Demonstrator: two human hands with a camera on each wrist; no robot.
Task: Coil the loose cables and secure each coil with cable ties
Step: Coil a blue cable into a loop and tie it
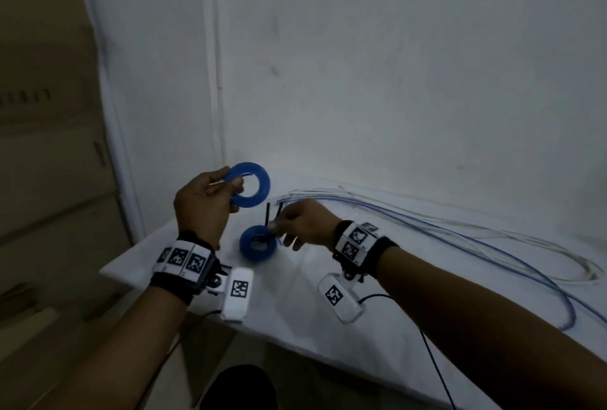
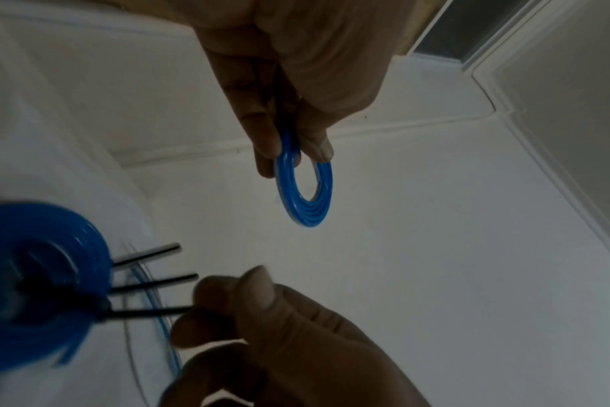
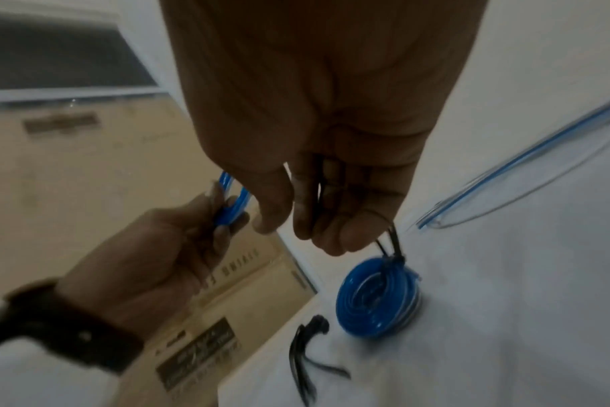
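The left hand [image 1: 200, 202] is raised off the table [image 1: 410, 327], thumb and fingers pinching the near rim of a flat blue coil [image 1: 250, 187]; the rest of that ring stands free beyond the fingertips, and no tie can be seen on it. In the left wrist view the pinch covers only a short arc of the ring, with the windings lying side by side past it. Below and to the right of that grip, a second blue coil [image 1: 258, 244] rests on the table with black cable ties [image 1: 272, 212] round it, their tails sticking up. The right hand [image 1: 300, 225] has its fingers curled onto one of those tails just above the coil; the right wrist view shows the thin black strip running out from under the fingertips to the coil. Spare cable ties [image 3: 305, 355] lie on the cloth nearer the person than that grip. Further right, well away from both hands, loose blue and clear cables [image 1: 460, 239] trail across the table uncoiled. The likely trouble is on the left: held at one point and seemingly untied, the raised coil could spring open if the pinch slackens. On the right, a sharp pull on the tail could drag or tip the tied coil, since nothing is holding it down.
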